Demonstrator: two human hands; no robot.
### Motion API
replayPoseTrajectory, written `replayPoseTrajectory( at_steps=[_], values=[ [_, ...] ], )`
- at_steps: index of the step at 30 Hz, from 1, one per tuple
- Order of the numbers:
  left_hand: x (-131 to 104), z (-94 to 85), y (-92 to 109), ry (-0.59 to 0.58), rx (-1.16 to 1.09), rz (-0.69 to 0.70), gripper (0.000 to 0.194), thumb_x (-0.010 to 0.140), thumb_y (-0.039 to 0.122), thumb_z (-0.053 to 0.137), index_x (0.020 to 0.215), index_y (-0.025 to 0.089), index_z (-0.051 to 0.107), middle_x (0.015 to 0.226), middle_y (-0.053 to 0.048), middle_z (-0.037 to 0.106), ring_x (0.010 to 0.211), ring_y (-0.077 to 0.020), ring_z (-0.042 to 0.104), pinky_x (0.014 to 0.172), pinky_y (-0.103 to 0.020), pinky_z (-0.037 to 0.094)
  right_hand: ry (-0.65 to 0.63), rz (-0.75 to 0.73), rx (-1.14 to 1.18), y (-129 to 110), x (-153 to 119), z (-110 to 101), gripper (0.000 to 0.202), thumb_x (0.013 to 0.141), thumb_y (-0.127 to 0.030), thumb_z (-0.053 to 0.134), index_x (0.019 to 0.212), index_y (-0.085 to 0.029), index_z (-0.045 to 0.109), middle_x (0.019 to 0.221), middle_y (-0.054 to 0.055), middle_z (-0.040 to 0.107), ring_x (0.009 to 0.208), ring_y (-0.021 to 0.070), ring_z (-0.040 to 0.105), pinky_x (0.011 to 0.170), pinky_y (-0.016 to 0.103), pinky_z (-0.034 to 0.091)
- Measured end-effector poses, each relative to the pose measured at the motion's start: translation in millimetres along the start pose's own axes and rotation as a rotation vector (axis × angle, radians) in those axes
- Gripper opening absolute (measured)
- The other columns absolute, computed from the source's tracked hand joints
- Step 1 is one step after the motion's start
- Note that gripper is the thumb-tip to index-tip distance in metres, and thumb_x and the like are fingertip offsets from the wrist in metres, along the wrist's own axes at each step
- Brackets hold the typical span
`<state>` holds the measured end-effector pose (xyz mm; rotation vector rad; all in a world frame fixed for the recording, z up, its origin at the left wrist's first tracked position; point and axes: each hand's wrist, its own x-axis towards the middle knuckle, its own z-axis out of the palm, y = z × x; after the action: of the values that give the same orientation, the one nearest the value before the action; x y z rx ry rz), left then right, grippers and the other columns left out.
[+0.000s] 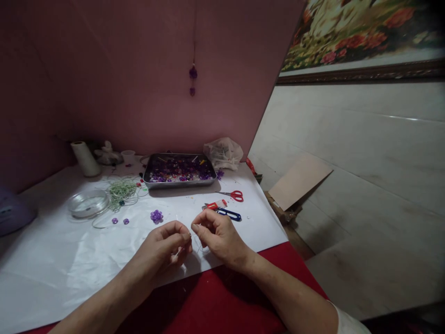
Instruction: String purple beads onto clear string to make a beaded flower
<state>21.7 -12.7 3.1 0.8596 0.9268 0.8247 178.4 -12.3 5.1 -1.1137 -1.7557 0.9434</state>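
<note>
My left hand (170, 246) is closed in a pinch, its fingertips on something small and pale that I cannot make out. Close beside it on the right, my right hand (220, 236) also pinches thumb against forefinger; a thin clear strand shows faintly below the fingers. Just beyond my left hand a purple bead flower (156, 216) lies on the white sheet (97, 260). Two purple beads (114, 221) rest further left. Past my right hand are a blue-handled snipper (229, 214), a red cutter (216, 204) and red-handled scissors (236, 195).
A metal tray (181, 184) of mostly purple beads stands at the back, beside a plastic bag (224, 153). Tangled green thread (121, 191), a clear round dish (88, 204) and a white spool (85, 159) are at the left. A beaded strand (193, 73) hangs on the wall.
</note>
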Motion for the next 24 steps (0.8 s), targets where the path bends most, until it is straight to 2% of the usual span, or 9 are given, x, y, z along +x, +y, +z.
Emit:
replayPoseTrajectory(
  at_steps=[6, 11, 17, 24],
  values=[
    [0, 0.5, 0, -0.011, -0.004, -0.005, 0.008, 0.066, 0.023, 0.062, 0.063, 0.017, 0.057, 0.052, 0.0, 0.059, 0.039, -0.0049, 0.041, 0.038, -0.015, 0.025, -0.009, -0.025, -0.063, 3, 1, 0, 0.009, 0.085, -0.023, 0.05, 0.079, -0.018, 0.054, 0.055, -0.004, 0.051, 0.049, 0.0079, 0.045, 0.049, 0.021, 0.032],
    [1, 0.5, -1, -0.018, -0.039, 0.0, 0.016, 0.071, 0.03, 0.06, 0.062, 0.016, 0.059, 0.052, -0.001, 0.059, 0.038, -0.0054, 0.04, 0.038, -0.017, 0.028, -0.006, -0.037, -0.076, 3, 0, 0, 0.009, 0.086, -0.023, 0.05, 0.08, -0.018, 0.054, 0.055, -0.004, 0.05, 0.049, 0.0079, 0.045, 0.049, 0.021, 0.032],
    [3, -1.1, -2, 0.061, 0.003, 0.006, 0.02, 0.061, 0.03, 0.072, 0.059, 0.016, 0.058, 0.048, 0.002, 0.055, 0.039, -0.0056, 0.042, 0.039, -0.016, 0.026, -0.011, -0.034, -0.031, 0, 1, -2, 0.009, 0.086, -0.022, 0.049, 0.079, -0.017, 0.053, 0.054, -0.005, 0.049, 0.048, 0.0077, 0.044, 0.049, 0.02, 0.033],
    [-1, -2.7, 5, 0.072, 0.067, 0.025, 0.021, 0.064, 0.034, 0.07, 0.063, 0.017, 0.058, 0.048, 0.004, 0.053, 0.037, -0.005, 0.038, 0.037, -0.017, 0.022, -0.126, -0.071, -0.057, 0, 5, -11, 0.011, 0.08, -0.024, 0.06, 0.074, -0.016, 0.059, 0.061, -0.003, 0.052, 0.055, 0.0086, 0.044, 0.051, 0.02, 0.034]
  ],
)
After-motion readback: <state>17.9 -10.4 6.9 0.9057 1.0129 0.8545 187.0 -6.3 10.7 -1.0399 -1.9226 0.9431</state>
